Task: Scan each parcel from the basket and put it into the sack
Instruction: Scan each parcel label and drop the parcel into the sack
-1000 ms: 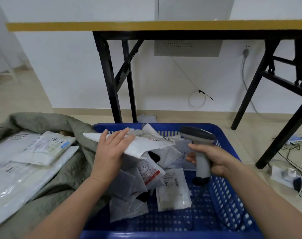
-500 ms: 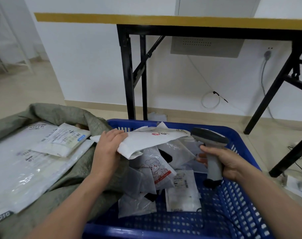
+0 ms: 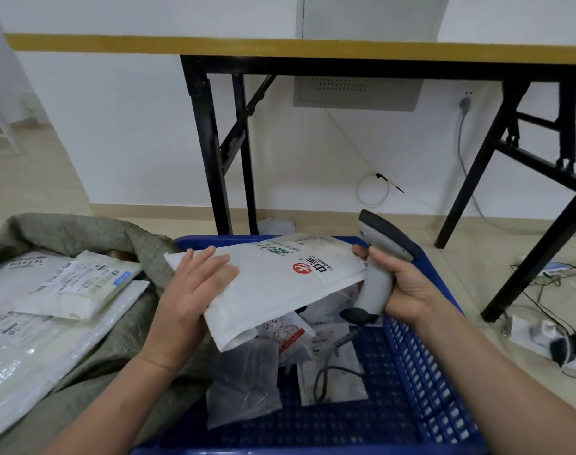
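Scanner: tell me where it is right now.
In the head view the scanner sits right of centre, gripped by the right hand over the blue basket, just beside the white parcel that the left hand holds.

A white wall [image 3: 122,133] meets a beige floor [image 3: 33,182]. Against it stands a folding table [image 3: 280,49], yellow-edged with black legs. Behind are a grey panel [image 3: 355,93] and a plugged socket [image 3: 465,101]. Cables [image 3: 539,284] trail along the floor at right.

Blue lattice basket [image 3: 411,356], white red-logoed parcel [image 3: 280,284], grey scanner [image 3: 375,287], olive-green sack [image 3: 83,231], yellow-edged table [image 3: 280,49].
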